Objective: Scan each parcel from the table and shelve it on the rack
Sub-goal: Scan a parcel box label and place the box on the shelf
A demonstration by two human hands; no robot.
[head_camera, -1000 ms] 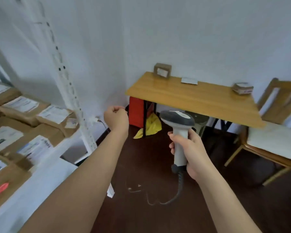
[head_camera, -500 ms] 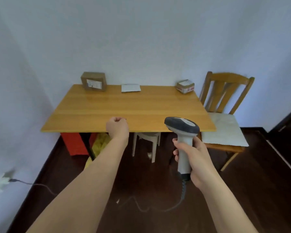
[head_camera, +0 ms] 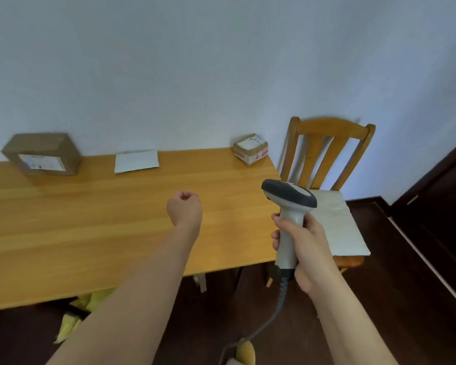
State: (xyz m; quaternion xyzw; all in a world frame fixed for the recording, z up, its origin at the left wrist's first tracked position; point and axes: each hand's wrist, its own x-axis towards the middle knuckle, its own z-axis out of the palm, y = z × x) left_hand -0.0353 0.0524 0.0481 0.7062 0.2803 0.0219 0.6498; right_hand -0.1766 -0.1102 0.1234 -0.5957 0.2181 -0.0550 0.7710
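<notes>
Blurred brown parcel (head_camera: 41,154), scanner (head_camera: 288,206) in right hand (head_camera: 304,248), cord cropped

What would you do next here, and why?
Probably reach the left hand, a fist holding nothing, to a parcel: perhaps the small box at the table's far right corner. The right hand already grips the scanner, and no parcel is in hand.

I see wooden chair (head_camera: 329,151) at right end, white cushion (head_camera: 337,225) on seat. Dark floor (head_camera: 379,299) below. Yellow bag (head_camera: 82,309) under there, crumpled. Dark door (head_camera: 442,196) far right. Pale wall (head_camera: 195,61) behind.
</notes>
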